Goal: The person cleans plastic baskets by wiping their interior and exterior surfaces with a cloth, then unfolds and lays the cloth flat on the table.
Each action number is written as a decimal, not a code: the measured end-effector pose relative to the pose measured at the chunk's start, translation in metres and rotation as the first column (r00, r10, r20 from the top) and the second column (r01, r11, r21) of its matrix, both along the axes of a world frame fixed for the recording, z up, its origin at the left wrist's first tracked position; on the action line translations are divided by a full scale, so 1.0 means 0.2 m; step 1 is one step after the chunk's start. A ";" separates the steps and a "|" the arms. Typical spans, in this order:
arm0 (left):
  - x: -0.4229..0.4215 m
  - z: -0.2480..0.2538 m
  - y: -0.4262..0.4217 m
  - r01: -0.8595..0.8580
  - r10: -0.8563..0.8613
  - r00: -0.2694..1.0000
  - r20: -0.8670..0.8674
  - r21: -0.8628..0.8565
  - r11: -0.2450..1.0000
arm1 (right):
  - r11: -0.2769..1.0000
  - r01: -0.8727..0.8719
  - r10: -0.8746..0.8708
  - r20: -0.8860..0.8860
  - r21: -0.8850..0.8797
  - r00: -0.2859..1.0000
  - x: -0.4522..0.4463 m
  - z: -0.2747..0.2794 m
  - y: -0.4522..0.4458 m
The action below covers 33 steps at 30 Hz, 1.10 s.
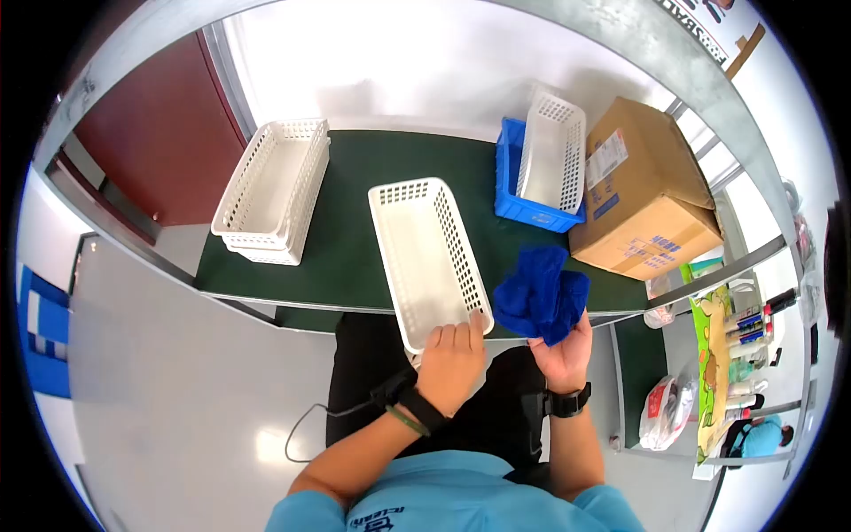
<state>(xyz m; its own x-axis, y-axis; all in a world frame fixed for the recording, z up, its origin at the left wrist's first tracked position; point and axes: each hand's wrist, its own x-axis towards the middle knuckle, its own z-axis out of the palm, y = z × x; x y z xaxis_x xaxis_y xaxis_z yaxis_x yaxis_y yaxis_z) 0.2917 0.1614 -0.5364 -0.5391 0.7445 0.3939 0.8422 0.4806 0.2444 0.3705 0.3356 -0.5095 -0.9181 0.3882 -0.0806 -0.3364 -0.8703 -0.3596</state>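
Note:
A white plastic basket with perforated sides lies lengthwise on the green table, its near end jutting past the front edge. My left hand grips that near end, with the fingers bent over the rim. A crumpled dark blue cloth is in my right hand, to the right of the basket. The cloth hides part of the right fingers, and its far part hangs over or rests on the tabletop; I cannot tell which.
Stacked white baskets stand at the table's left end. Back right, a blue bin has a white basket tilted in it, beside a cardboard box. A metal frame surrounds the green table. Bottles line a shelf far right.

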 end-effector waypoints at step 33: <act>-0.12 0.04 -0.21 -0.290 -0.371 0.534 0.759 0.578 0.763 | -0.592 -0.140 -0.152 0.061 0.794 0.987 -0.27 0.18 -0.29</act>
<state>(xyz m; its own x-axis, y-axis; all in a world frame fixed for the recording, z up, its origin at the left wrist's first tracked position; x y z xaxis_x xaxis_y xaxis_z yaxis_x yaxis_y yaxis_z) 0.2678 0.1202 -0.5293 -0.8170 0.5597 0.1387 0.1164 -0.0754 0.9903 0.3162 0.2769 -0.4727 -0.9533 -0.0265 0.3008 -0.1795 0.8507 -0.4940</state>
